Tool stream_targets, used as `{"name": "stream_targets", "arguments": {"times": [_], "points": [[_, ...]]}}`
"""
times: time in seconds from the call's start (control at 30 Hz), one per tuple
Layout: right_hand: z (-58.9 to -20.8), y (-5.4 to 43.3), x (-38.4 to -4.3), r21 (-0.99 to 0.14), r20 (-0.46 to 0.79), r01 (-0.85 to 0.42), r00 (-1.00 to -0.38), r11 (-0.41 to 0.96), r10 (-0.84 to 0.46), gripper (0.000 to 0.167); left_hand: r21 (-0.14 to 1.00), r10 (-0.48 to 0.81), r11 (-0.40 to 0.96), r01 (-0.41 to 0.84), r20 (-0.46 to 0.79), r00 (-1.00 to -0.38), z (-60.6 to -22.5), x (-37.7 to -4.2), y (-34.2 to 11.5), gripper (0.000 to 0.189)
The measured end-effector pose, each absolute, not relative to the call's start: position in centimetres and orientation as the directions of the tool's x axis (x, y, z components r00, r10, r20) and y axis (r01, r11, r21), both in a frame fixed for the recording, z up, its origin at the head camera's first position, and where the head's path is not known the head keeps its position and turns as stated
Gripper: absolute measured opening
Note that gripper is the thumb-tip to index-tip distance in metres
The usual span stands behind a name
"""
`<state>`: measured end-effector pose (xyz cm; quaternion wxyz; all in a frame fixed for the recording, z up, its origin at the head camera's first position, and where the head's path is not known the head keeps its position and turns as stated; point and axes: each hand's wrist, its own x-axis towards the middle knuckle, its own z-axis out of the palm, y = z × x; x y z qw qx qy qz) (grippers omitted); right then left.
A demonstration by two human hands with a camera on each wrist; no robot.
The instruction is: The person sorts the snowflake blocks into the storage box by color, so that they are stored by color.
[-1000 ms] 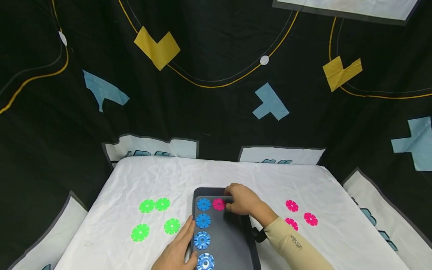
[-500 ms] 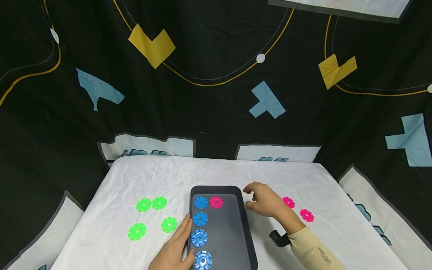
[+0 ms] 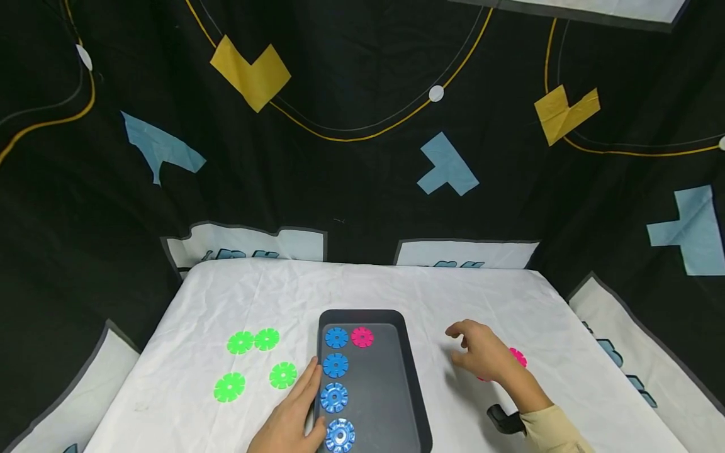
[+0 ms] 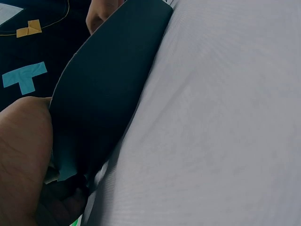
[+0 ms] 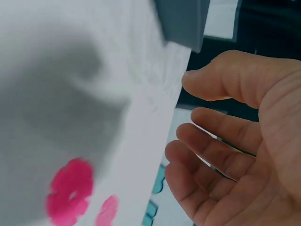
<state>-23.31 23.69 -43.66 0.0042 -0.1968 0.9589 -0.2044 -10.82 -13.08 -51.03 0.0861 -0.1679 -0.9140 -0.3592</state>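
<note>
My left hand [image 3: 289,415] rests along the left side of a dark grey baking tray [image 3: 391,384], fingers straight against its rim and thumb near the front part. Down the tray's left side runs a column of blue notched discs [image 3: 337,365]. A pink notched disc [image 3: 362,337] lies to the right of the farthest blue one. My right hand [image 3: 487,355] hovers over the cloth right of the tray, fingers loosely bent and nothing between them. Below it are pink discs [image 5: 70,193], partly hidden by the hand and forearm in the head view.
Several green notched discs [image 3: 229,387] lie on the white cloth [image 3: 170,377] to the left of the tray. A black wrist device [image 3: 504,419] sits at the right wrist. Black curtain [image 3: 340,189] with taped shapes stands behind the table.
My right hand has left the pink disc in the tray and moved rightward to above the loose pink discs. The left hand stays at the tray's side.
</note>
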Motion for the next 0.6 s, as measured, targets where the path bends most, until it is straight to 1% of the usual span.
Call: {"name": "stream_targets", "arguments": {"times": [0.13, 0.4, 0.6], "points": [[-44.5, 24.9, -22.8, -0.409, 0.043, -0.311, -0.946, 0.858, -0.322, 0.041, 0.631, 0.246, 0.684, 0.366, 0.274, -0.930, -51.1, -10.8, -13.1, 0.082], [-46.4, 27.4, -22.3, -0.415, 0.027, -0.249, -0.965, 0.875, -0.262, 0.041, 0.621, 0.247, 0.681, 0.388, 0.304, -0.920, -51.1, -10.8, -13.1, 0.083], [-47.3, 29.1, -22.2, -0.380, -0.016, -0.214, -0.971, 0.900, -0.238, 0.044, 0.630, 0.248, 0.675, 0.384, 0.296, -0.922, -51.0, -10.8, -13.1, 0.084]]}}
